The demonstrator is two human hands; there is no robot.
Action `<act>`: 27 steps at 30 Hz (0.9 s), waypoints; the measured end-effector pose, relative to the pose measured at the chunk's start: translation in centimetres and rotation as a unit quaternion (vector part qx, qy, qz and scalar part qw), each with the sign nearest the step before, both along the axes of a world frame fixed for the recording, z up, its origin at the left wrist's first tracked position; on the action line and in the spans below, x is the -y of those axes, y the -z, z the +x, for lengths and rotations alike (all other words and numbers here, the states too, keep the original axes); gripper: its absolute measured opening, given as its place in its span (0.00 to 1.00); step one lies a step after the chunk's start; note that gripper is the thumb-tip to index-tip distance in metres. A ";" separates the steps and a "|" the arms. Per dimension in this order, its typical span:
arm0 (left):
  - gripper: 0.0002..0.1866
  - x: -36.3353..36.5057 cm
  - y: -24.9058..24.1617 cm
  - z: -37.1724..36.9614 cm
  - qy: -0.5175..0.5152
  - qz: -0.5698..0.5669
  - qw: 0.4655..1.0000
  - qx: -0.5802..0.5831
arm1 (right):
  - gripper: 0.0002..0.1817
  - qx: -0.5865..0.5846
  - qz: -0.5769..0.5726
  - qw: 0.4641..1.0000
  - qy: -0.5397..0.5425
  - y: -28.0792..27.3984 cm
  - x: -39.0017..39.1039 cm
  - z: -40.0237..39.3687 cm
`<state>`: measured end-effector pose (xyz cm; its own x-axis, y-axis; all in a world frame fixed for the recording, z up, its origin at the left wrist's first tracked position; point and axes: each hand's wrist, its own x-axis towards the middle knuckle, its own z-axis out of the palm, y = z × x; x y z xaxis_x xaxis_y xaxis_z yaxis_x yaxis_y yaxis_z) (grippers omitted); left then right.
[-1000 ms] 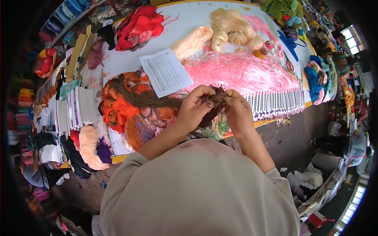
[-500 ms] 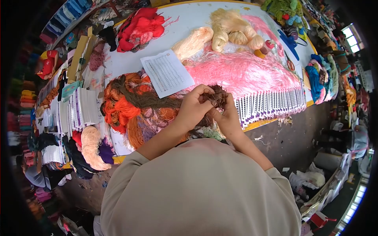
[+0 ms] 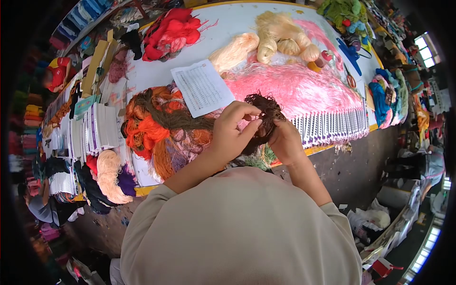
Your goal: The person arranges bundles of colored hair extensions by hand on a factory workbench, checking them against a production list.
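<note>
A tangled bundle of dark brown thread (image 3: 265, 111) is held up in front of my chest, above the near edge of the table. My right hand (image 3: 286, 142) grips its right side, the thumb against the strands. From the left, the thumb and forefinger of my left hand (image 3: 232, 133) close on strands at the bundle's edge; their exact contact is partly hidden. Below and left of my hands lie orange and red yarn (image 3: 147, 135) and an olive-brown skein (image 3: 175, 118). A printed sheet (image 3: 202, 88) rests just beyond my left hand.
Pink thread (image 3: 294, 88) spreads over the table (image 3: 209, 23), beside a row of white thread cards (image 3: 332, 127) along the near edge. Cream skeins (image 3: 285, 35) and red yarn (image 3: 171, 33) lie farther back. Blue scissors (image 3: 349, 56) are at right, stacked white cards (image 3: 99, 128) at left.
The brown bundle has opened out and looks larger, with loose loops rising. My right hand has shifted right and down, and my hands are farther apart.
</note>
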<state>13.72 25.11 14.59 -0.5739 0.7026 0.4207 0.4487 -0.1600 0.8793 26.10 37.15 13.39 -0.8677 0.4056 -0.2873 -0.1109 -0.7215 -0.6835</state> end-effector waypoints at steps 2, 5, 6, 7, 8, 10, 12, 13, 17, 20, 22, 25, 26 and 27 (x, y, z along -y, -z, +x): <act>0.11 -0.1 -0.4 0.3 -0.009 -0.001 1.000 -0.019 | 0.20 0.014 0.024 1.000 0.001 0.0 0.4 0.0; 0.13 -0.3 0.3 0.2 -0.023 -0.008 0.998 -0.065 | 0.17 0.015 0.058 0.998 -0.007 0.0 1.0 -0.3; 0.14 -0.4 0.6 0.1 -0.029 -0.014 0.995 -0.092 | 0.17 0.031 0.084 0.996 -0.017 0.1 1.2 -0.3; 0.14 -0.4 0.7 -0.1 -0.028 -0.014 0.995 -0.092 | 0.16 0.046 0.109 0.993 -0.027 0.2 1.3 -0.4; 0.14 -0.4 0.8 -0.3 -0.032 -0.012 0.994 -0.100 | 0.16 0.047 0.109 0.993 -0.026 0.2 1.1 -0.3; 0.13 -0.4 0.8 -0.5 -0.035 -0.010 0.994 -0.108 | 0.17 0.124 0.227 0.961 -0.101 0.2 0.6 0.1; 0.10 -0.4 0.6 -0.8 0.007 -0.063 0.998 0.002 | 0.16 0.129 0.227 0.958 -0.117 0.5 0.5 0.3; 0.09 -0.5 1.0 -1.0 0.035 -0.056 0.988 0.140 | 0.15 0.133 0.228 0.955 -0.133 0.4 0.5 0.2; 0.06 -0.2 2.1 -2.8 0.113 0.001 0.868 0.484 | 0.12 0.115 0.252 0.949 -0.151 -2.3 -0.7 0.1; 0.05 0.2 2.1 -3.1 0.139 0.025 0.794 0.591 | 0.12 0.091 0.232 0.961 -0.117 -2.3 -1.2 0.0; 0.05 0.6 2.0 -3.4 0.182 0.023 0.785 0.592 | 0.12 0.077 0.241 0.960 -0.123 -2.0 -2.4 0.3; 0.07 0.5 1.0 -3.4 0.169 0.018 0.780 0.602 | 0.10 0.092 0.281 0.948 -0.120 -1.9 -2.9 0.2; 0.07 0.4 1.0 -3.4 0.168 0.019 0.780 0.602 | 0.10 0.125 0.410 0.901 -0.068 -1.4 -2.7 0.0; 0.08 0.2 1.1 -3.4 0.146 0.029 0.794 0.590 | 0.10 0.154 0.530 0.834 -0.015 -1.1 -2.3 -0.2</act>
<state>10.37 24.86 13.54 -0.4086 0.8772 -0.2523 -0.7449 -0.1606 0.6476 25.89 39.50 14.44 -0.8329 0.5534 0.0079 0.1949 0.3067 -0.9316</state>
